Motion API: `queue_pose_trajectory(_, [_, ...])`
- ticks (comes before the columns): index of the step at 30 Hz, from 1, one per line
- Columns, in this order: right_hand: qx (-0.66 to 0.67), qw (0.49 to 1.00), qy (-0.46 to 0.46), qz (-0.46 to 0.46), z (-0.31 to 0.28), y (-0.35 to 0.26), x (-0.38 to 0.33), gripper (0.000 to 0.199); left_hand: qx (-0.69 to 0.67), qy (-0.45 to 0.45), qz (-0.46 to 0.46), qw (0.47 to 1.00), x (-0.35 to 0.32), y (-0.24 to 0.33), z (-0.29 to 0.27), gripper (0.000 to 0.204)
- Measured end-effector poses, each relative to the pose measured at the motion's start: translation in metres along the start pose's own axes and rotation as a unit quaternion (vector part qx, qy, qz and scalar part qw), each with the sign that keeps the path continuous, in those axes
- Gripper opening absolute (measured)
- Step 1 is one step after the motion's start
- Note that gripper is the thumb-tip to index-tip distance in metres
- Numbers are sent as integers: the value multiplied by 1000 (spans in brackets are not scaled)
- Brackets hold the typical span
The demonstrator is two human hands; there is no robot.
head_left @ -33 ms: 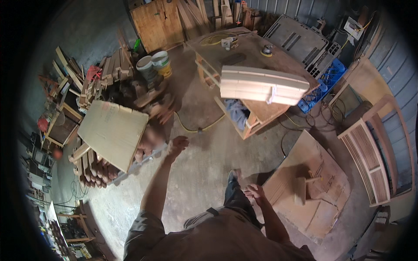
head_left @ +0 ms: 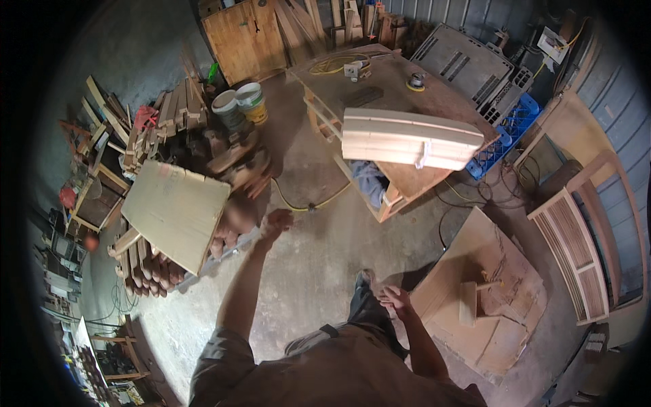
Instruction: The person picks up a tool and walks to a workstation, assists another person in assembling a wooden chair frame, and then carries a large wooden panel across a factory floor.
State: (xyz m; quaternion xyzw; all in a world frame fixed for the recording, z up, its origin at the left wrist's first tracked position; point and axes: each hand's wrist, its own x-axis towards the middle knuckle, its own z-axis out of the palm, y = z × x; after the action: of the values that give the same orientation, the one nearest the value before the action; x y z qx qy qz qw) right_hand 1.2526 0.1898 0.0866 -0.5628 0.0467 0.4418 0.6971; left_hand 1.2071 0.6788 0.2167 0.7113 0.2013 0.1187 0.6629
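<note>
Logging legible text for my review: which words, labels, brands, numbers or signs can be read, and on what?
None can be read.
White-and-yellow bucket: label marks, too small and blurred to read.
Tan sheet at left: faint marks, possibly print, too blurred to read.

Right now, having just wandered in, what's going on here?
One person is in a woodworking space, both hands seemingly empty. The left hand is nearest a cardboard sheet lying over stacked wooden pieces. The right hand is nearest flattened cardboard bearing a small wooden piece. Ahead, pale curved boards rest on a table, with what looks like a sander beyond them.
</note>
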Motion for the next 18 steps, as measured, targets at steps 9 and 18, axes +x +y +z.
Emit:
queue_pose_trajectory(9, [18, 998, -31, -56, 59, -167, 192, 41, 337, 68, 75, 936, 364, 21, -38, 49])
queue_pose_trajectory(18, [68, 948, 310, -32, 27, -116, 187, 43, 602, -22, 52, 796, 691, 15, 96, 129])
